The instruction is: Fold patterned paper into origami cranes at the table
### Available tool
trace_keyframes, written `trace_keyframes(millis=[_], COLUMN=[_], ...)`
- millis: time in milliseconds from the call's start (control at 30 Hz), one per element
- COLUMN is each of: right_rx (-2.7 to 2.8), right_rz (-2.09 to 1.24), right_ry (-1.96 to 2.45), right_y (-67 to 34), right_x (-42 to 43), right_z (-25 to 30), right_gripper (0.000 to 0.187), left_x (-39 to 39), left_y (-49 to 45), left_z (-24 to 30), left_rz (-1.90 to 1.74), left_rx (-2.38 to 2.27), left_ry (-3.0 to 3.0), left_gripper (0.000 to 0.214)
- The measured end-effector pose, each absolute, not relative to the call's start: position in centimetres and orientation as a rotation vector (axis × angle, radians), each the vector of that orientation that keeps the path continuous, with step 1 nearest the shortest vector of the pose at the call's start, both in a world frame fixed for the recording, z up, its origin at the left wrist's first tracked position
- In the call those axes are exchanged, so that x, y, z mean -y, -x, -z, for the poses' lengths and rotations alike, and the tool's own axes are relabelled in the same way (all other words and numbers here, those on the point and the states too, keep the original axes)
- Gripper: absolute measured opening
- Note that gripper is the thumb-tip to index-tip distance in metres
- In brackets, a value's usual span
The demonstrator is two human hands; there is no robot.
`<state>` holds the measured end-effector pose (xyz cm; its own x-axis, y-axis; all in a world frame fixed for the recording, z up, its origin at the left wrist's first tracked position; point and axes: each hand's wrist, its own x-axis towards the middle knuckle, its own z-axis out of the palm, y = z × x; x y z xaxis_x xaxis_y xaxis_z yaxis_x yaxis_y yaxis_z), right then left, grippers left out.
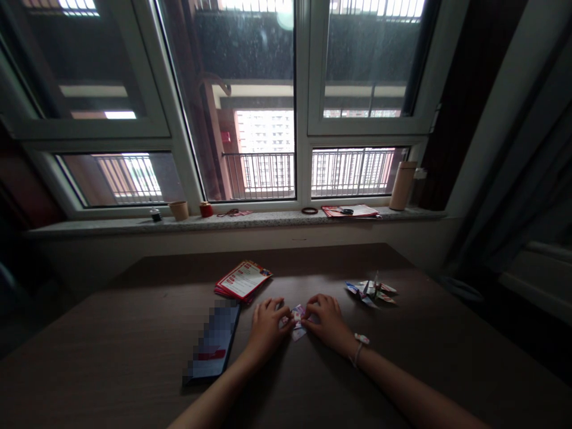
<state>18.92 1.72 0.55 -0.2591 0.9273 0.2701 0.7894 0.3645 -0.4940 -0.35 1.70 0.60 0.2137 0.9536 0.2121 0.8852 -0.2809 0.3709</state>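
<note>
Both my hands rest on a dark wooden table (134,333) and meet over a small folded piece of printed paper (298,322). My left hand (267,328) has its fingers curled and pinches the paper's left side. My right hand (328,322), with a bead bracelet on its wrist, presses and pinches the paper's right side. Most of the paper is hidden under the fingers.
A stack of red-and-white printed sheets (242,280) lies just beyond my left hand. A dark phone (213,348) lies to its left. Folded paper cranes (370,291) sit at the right. The window sill (268,221) holds cups, a cylinder (403,186) and papers.
</note>
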Motion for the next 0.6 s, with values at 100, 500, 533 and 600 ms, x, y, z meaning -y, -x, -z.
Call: trace_keyframes(millis=[100,500,533,600], right_rx=[2.109,2.082,2.09,2.086], right_rz=[-0.356,-0.346,-0.365,-0.366], right_ry=[1.482,1.464,1.459,1.453], right_y=[-18.93,-19.51,-19.63,-19.76], right_x=[-1.82,-2.34,-2.44,-2.54], right_z=[-0.49,-0.31,-0.29,-0.28], right_gripper=[0.011,0.011,0.011,0.011], left_x=[-1.67,-1.73,-1.73,-1.71], left_y=[0.25,1.06,1.1,1.1], left_z=[-0.65,-0.34,-0.3,-0.25], left_rz=[-0.591,-0.628,-0.633,-0.643], left_rx=[-1.779,-1.689,-1.682,-1.68], left_ry=[-2.304,-2.301,-2.306,-2.306], left_gripper=[0.017,0.018,0.018,0.018])
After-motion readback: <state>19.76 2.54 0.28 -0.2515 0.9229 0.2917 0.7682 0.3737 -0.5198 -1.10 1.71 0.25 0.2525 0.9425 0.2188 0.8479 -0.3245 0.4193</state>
